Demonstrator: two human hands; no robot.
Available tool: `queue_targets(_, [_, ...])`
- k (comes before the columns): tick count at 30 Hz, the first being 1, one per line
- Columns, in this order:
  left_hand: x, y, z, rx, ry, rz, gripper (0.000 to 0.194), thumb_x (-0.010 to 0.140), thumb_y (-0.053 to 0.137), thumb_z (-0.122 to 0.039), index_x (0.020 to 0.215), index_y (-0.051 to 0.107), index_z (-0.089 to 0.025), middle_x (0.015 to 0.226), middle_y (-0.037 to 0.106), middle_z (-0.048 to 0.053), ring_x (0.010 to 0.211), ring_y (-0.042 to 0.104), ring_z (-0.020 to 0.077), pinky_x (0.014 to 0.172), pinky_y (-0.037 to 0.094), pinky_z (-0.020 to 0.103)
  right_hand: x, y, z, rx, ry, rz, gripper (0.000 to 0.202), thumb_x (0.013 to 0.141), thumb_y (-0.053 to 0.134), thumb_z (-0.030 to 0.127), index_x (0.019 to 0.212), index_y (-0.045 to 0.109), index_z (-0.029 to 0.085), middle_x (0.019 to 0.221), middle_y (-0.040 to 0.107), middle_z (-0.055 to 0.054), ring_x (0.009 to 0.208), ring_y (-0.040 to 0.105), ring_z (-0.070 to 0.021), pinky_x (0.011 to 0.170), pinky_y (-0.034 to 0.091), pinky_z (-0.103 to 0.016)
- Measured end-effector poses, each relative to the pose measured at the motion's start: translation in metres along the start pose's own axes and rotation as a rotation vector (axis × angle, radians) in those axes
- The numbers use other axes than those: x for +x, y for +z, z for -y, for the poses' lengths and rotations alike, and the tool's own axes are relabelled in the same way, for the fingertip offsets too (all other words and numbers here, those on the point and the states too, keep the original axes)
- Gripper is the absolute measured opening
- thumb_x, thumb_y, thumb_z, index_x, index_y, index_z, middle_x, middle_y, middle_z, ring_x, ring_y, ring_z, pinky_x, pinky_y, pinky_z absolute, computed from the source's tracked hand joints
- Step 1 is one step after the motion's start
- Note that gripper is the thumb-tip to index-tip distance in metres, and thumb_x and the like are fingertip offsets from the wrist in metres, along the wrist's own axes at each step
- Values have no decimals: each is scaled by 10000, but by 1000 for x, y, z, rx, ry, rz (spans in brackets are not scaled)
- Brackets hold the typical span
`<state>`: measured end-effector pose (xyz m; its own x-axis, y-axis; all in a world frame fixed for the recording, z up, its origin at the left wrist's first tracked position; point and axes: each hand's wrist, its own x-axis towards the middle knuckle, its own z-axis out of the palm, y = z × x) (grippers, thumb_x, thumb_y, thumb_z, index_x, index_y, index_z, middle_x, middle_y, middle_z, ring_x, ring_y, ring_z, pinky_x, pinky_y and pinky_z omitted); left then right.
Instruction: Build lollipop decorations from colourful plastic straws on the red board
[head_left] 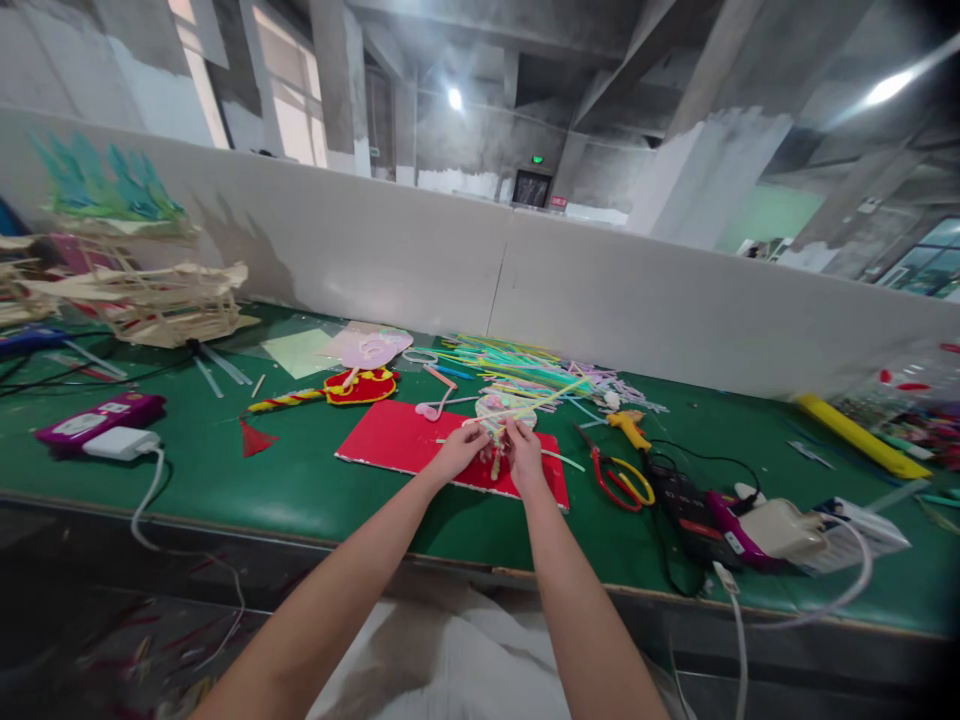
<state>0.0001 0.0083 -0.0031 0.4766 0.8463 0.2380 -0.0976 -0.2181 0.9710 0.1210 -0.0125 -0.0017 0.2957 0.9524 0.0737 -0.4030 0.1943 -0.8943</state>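
Near the green table's point(300, 505) front edge, over the red board point(397, 442), the left hand point(465, 450) and right hand point(523, 452) would probably work best close together, easing rather than tugging — fingertips of both look pinched on pale straws point(525, 410). These appear thin, yellowish and crossing — their gripped parts hidden.

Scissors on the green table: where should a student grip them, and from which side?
Probably by the red and yellow looped handles, with the right hand coming from the near side: the loops lie nearer the camera, while the blades point away and leftward.
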Motion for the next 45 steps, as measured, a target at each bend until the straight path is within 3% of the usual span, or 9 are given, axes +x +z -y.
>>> queue_targets(3, [2,-2,0,-14,8,-89,245,711,488,-363,602,450,-147,500,508,-27,470,478,88,502,373,216,-1,1,0,-40,-5,-6,240,604,634,390,684,623,164,541,561,12,432,424,-79,390,296,-201])
queue_targets(8, [2,-7,1,13,42,-246,209,729,460,-340,637,456,-152,501,503,-38,464,464,80,491,363,204,1,-2,-5,-106,-10,99,289,621,615,401,763,638,151,670,616,-32,444,428,-77,384,292,-200])
queue_targets(11, [2,-8,-1,52,48,-269,199,734,453,-325,631,454,-154,508,506,-38,471,463,79,506,367,204,1,-3,-6,-116,-17,119,308,618,612,413,776,644,151,670,618,-33,439,428,-74,382,292,-201])
queue_targets(23, [0,-8,0,93,25,-202,190,702,487,-292,575,452,-155,469,491,-41,483,476,92,546,377,220,2,-3,-6,-91,15,53,287,582,634,432,676,618,162,542,563,6,454,450,-96,405,310,-213])
queue_targets(29, [-3,-1,-5,31,0,45,207,686,516,-305,577,450,-142,444,469,-40,431,458,81,487,354,212,3,-3,-4,-45,45,28,263,568,645,425,621,588,173,447,477,44,395,401,-84,372,277,-210])
queue_targets(32, [-4,1,-6,54,-3,81,231,703,503,-321,572,447,-139,441,467,-38,419,448,75,475,345,207,2,-1,-2,-47,46,24,263,565,646,423,619,589,172,442,467,46,390,392,-82,372,275,-210])
queue_targets(39, [-2,-1,-4,86,43,-96,237,731,469,-337,587,434,-152,469,471,-42,450,454,77,502,367,210,-2,1,1,-36,19,4,258,600,626,420,657,591,171,500,522,22,433,428,-88,393,301,-204])
queue_targets(45, [0,-7,-2,78,61,-248,221,751,435,-344,633,446,-158,482,471,-48,466,454,76,504,367,203,0,0,-3,-116,12,95,308,602,617,437,724,631,154,649,623,-32,442,443,-88,403,310,-214])
